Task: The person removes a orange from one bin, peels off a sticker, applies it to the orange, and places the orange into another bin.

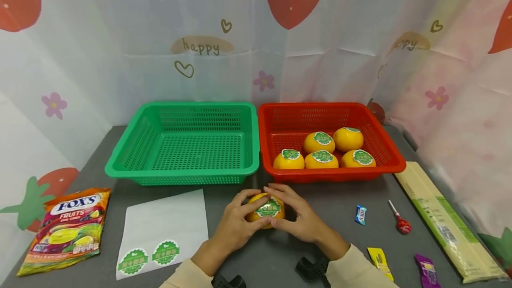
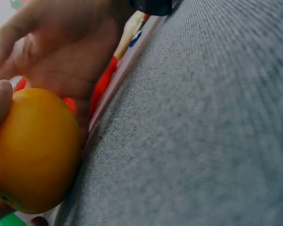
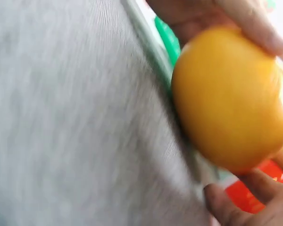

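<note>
Both hands are around an orange [image 2: 35, 150] that rests on the table at the middle front. A green-and-white scalloped sticker [image 1: 269, 208] is on its upper side, facing the head camera. My left hand [image 1: 240, 217] holds the fruit from the left, thumb low in front and fingers over the top. From the right, my right hand [image 1: 298, 214] holds it with fingertips at the sticker's upper edge and the thumb near the front. Left of the hands lies a white backing sheet [image 1: 166, 217] with two more such stickers along its lower edge.
Behind the hands stand a green basket [image 1: 182, 174] and a red basket [image 1: 332, 175] holding several stickered oranges. A candy bag [image 1: 66, 230] lies at left. On the right are a lollipop [image 1: 402, 224], small wrapped candies [image 1: 361, 214] and a long pale packet [image 1: 444, 221].
</note>
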`<state>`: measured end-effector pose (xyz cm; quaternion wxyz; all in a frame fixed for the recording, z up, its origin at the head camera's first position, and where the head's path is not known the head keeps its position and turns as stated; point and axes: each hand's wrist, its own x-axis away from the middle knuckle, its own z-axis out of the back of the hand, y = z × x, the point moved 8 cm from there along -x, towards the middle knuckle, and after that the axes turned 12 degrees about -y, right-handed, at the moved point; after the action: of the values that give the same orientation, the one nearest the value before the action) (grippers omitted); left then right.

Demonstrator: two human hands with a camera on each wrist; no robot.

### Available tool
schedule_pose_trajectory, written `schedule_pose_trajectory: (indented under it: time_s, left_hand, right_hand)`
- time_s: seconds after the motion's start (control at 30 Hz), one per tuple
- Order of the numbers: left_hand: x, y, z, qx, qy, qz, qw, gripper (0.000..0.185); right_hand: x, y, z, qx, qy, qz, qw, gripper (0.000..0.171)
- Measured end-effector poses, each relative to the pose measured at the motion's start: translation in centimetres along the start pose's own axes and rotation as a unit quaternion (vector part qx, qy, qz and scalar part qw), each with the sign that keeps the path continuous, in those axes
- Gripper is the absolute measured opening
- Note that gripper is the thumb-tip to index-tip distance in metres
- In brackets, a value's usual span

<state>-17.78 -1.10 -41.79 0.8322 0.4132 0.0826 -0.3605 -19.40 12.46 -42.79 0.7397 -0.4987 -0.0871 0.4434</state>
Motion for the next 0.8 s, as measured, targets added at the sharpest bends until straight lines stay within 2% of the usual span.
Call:
schedule_pose_trajectory:
  time_s: [0.07,0.2,0.33,0.47,0.57,0.63,0.73,0.8]
  left_hand:
    - [0.0,0.0,-0.2,0.000,0.008,-0.003,1.0000,0.053]
    - [0.0,-0.3,-0.5,0.007,0.007,0.008,0.9999,0.058]
    - [0.0,-0.8,-0.5,0.040,0.005,0.029,0.9988,0.059]
    - [0.3,-0.8,-0.4,0.048,0.015,0.029,0.9983,0.049]
    - [0.4,-0.4,-0.1,0.015,0.029,0.007,0.9994,0.043]
    - [0.4,0.1,0.1,-0.021,0.041,-0.023,0.9987,0.042]
    - [0.4,0.8,0.2,-0.085,0.060,-0.062,0.9926,0.041]
    - [0.4,1.1,0.2,-0.131,0.069,-0.075,0.9862,0.040]
  right_hand:
    - [0.0,-0.7,0.1,-0.006,0.012,0.023,1.000,0.052]
    - [-0.2,-2.4,0.3,0.002,0.033,0.027,0.999,0.035]
    - [-0.5,-3.9,0.7,0.008,0.047,0.023,0.999,0.030]
    - [-0.6,-4.1,0.7,0.005,0.052,0.024,0.998,0.030]
    - [-0.6,-3.9,0.6,0.000,0.058,0.019,0.998,0.029]
    - [-0.7,-3.7,0.6,-0.004,0.063,0.008,0.998,0.028]
    - [-0.7,-3.5,0.7,-0.004,0.068,-0.010,0.998,0.029]
    - [-0.6,-3.4,0.8,-0.002,0.072,-0.027,0.997,0.030]
